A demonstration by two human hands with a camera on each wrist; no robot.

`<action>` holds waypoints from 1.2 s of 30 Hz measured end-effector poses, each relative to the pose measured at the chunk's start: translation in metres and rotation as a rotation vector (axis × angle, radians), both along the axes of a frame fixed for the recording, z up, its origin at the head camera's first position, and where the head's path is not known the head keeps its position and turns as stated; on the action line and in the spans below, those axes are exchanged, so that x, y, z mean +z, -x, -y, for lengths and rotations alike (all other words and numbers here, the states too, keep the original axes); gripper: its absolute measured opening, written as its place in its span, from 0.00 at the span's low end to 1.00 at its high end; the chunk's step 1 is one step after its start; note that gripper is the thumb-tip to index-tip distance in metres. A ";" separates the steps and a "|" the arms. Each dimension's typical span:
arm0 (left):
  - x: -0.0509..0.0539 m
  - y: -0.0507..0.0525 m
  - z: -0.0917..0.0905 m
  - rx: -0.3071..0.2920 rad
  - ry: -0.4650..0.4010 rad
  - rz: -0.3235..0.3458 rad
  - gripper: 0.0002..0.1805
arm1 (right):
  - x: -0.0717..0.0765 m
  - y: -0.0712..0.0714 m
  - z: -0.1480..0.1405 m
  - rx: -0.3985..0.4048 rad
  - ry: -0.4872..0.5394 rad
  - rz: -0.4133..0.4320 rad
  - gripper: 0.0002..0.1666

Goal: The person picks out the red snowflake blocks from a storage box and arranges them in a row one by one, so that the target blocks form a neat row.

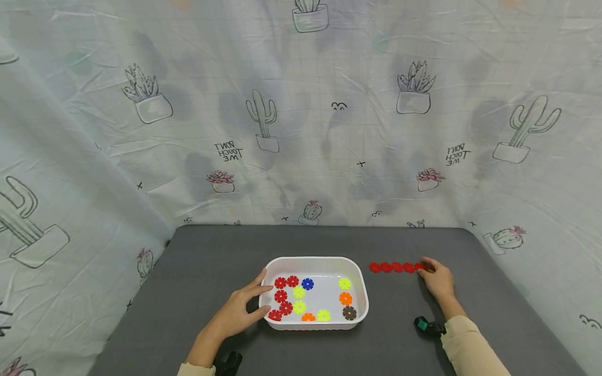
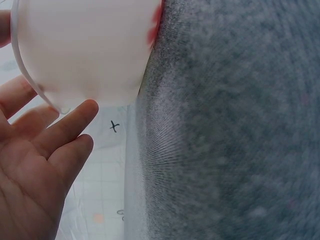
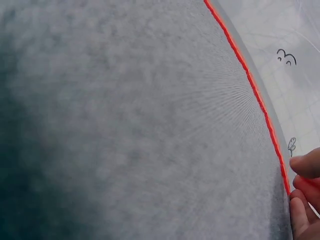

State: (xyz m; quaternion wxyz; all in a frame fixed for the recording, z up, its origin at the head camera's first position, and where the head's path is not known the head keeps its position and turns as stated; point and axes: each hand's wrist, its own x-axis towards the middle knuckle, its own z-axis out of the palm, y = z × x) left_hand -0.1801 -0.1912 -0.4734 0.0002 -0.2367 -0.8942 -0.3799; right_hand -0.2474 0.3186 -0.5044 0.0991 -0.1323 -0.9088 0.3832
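- At the left side of the white tray (image 1: 312, 326), in the head view, I see the left hand (image 1: 239, 312), fingers spread and a little bent, holding the rim; coloured discs (image 1: 280, 296) lie inside. Right of the tray, the right hand (image 1: 438, 282) pinches one end of a red row (image 1: 397, 267).
- Left wrist view: some fingers hook the tray's rim, others lie outside its wall.
- Right wrist view: thumb and fingertips, almost together, hold red material.
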 end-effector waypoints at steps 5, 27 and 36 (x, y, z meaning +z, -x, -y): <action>0.001 0.000 0.000 -0.007 -0.003 -0.008 0.26 | 0.007 -0.003 0.002 0.022 0.005 -0.002 0.29; 0.001 0.000 -0.001 0.005 0.007 -0.014 0.27 | 0.062 -0.008 0.102 0.431 0.165 -0.221 0.32; 0.000 0.000 -0.002 0.008 0.008 -0.026 0.26 | 0.073 -0.016 0.152 0.598 0.280 -0.230 0.30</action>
